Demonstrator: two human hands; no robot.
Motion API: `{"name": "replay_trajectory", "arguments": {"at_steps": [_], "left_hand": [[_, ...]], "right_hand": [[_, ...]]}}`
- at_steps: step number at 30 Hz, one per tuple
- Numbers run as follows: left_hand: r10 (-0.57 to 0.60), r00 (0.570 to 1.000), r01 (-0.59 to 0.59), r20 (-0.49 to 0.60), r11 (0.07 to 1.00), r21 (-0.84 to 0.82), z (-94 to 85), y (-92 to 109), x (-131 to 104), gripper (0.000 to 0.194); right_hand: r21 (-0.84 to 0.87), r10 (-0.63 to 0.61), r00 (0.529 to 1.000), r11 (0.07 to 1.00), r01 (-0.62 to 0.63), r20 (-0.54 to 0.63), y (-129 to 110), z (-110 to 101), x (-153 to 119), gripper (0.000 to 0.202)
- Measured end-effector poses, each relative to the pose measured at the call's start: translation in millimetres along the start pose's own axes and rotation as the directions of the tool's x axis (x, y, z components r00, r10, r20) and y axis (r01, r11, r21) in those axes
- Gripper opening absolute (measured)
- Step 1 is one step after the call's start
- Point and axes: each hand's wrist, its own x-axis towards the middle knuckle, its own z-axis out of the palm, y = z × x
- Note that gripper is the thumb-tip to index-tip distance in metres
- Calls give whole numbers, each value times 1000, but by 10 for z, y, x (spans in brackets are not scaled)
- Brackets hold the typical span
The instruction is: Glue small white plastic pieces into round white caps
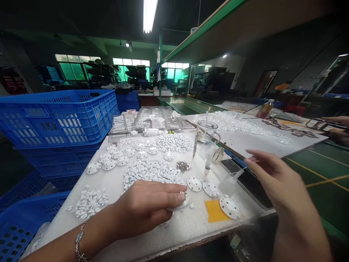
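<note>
My left hand [152, 202], with a bracelet at the wrist, has its fingers and thumb on a round white disc [183, 203] on the white work board [152, 242]. My right hand [275, 182] is raised at the right, blurred, its thumb and fingers apart with nothing seen between them. Between the hands lie two white discs [194, 183] and another disc [229, 207] that partly covers a yellow square [215, 211]. Behind my left hand is a heap of small white pieces [152, 171]. Small dark bits [183, 166] lie beside it.
Blue crates [54, 120] stand at the left. A glass mug [207, 133], a small bottle [218, 155], a clear cup [228, 185] and a dark flat device [253, 185] are at the board's right. Another person's hand [339, 120] shows at the far right.
</note>
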Motion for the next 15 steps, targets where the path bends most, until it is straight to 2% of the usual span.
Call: {"name": "replay_trajectory", "arguments": {"at_steps": [4, 8, 10, 11, 12, 13, 15], "left_hand": [[27, 999, -27, -18, 1000, 13, 5, -11, -3, 42], [12, 999, -12, -37, 1000, 1, 20, -14, -32, 45], [-52, 997, 49, -63, 998, -48, 30, -1, -49, 46], [-137, 988, 132, -70, 988, -78, 34, 10, -53, 43], [-259, 963, 251, -71, 961, -114, 36, 23, -51, 35], [-409, 910, 395, -62, 904, -163, 34, 36, -41, 26], [-680, 733, 646, -4, 698, -309, 17, 54, 0, 14]], "right_hand": [[-89, -77, 986, 992, 90, 145, -131, 204, 359, 59], [-134, -108, 983, 983, 128, 146, -100, 419, 572, 50], [-129, -120, 985, 982, 136, 126, -81, 477, 624, 41], [-117, -127, 986, 983, 140, 110, -85, 482, 631, 38], [-99, -135, 987, 985, 143, 87, -99, 468, 624, 36], [-75, -144, 988, 986, 148, 54, -127, 435, 602, 36], [-25, -153, 987, 988, 153, -36, -219, 322, 515, 41]]}}
